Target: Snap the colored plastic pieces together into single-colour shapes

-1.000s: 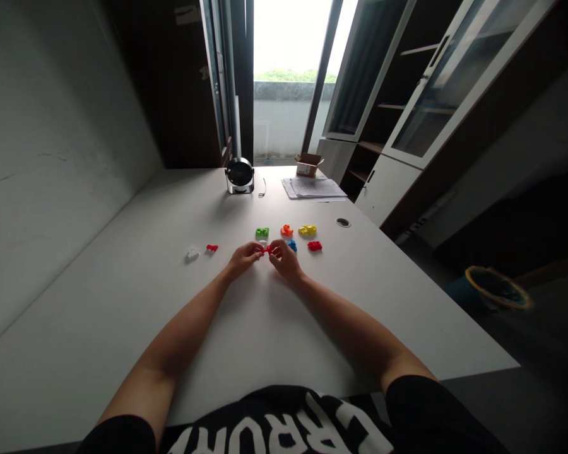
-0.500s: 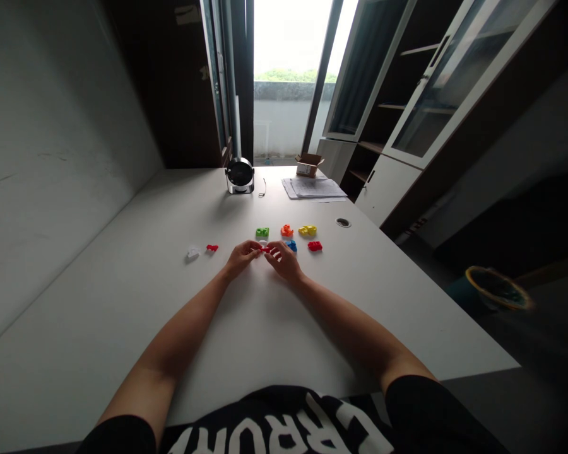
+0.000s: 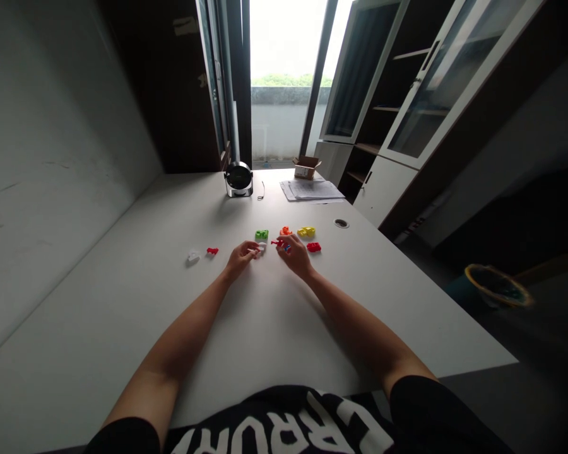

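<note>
Pinched in my right hand (image 3: 295, 254) is a small red plastic piece (image 3: 276, 243), its narrow end pointing left. My left hand (image 3: 240, 259) has its fingertips closed on a small pale piece (image 3: 253, 251), too small to name exactly. Just beyond those fingertips lies a white plastic piece (image 3: 263, 246). Under my right fingers a blue piece (image 3: 287, 248) is mostly hidden. Behind the hands are a green piece (image 3: 262, 234), an orange piece (image 3: 285, 231) and a yellow piece (image 3: 306, 232). A red block (image 3: 313, 247) lies right of my right hand.
Farther left on the white table (image 3: 137, 302) lie a small red piece (image 3: 213, 251) and a white piece (image 3: 193, 256). A round black device (image 3: 239, 176), papers (image 3: 312, 190) and an open cardboard box (image 3: 306, 168) stand toward the back. A cable hole (image 3: 341, 223) is at right.
My hands have moved apart. The red piece that was between them has gone right with my right hand, while my left hand stays nearly in place with a pale piece now showing.
</note>
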Available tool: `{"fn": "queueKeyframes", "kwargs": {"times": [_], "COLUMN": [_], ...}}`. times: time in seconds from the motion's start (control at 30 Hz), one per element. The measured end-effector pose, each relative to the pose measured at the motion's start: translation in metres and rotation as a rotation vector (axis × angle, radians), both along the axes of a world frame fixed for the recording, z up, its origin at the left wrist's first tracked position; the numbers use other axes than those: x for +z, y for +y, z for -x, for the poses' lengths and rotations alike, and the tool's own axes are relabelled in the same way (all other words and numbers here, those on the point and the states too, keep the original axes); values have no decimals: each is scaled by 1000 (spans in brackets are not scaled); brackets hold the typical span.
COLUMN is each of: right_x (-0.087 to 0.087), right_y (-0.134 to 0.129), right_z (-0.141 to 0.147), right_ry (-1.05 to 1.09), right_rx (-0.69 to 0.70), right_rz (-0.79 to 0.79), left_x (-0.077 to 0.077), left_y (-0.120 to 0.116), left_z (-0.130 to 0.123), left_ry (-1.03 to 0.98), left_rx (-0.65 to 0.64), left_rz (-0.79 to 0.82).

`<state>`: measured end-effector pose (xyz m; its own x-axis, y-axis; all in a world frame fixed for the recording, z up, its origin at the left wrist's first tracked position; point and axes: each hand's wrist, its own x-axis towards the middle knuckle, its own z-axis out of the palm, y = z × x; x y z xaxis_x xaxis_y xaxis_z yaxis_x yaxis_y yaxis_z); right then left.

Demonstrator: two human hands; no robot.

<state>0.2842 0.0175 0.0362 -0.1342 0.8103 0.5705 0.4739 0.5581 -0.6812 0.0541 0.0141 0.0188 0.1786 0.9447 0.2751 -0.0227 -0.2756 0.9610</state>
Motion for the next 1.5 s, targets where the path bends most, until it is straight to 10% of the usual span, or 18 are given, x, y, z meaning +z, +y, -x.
{"fn": "queueKeyframes", "kwargs": {"times": [0.27,0.43,0.83,1.5], "right_x": [-14,-33,-33,-45], "right_y": [43,54,57,58], "right_z": [-124,-161,-170,-159], "right_ry": [-87,-93,-110,-185], "right_rx": [-510,-517,-298,-514], "right_rz": [185,308,454,249], "left_x": [-2,-1,-9,-1], "left_y": [0,0,4,0], "left_z": [1,0,2,11], "left_ry": [42,69,165,609], "left_rx": [-3,-2,30,363], "left_rz": [12,18,-1,-167]}}
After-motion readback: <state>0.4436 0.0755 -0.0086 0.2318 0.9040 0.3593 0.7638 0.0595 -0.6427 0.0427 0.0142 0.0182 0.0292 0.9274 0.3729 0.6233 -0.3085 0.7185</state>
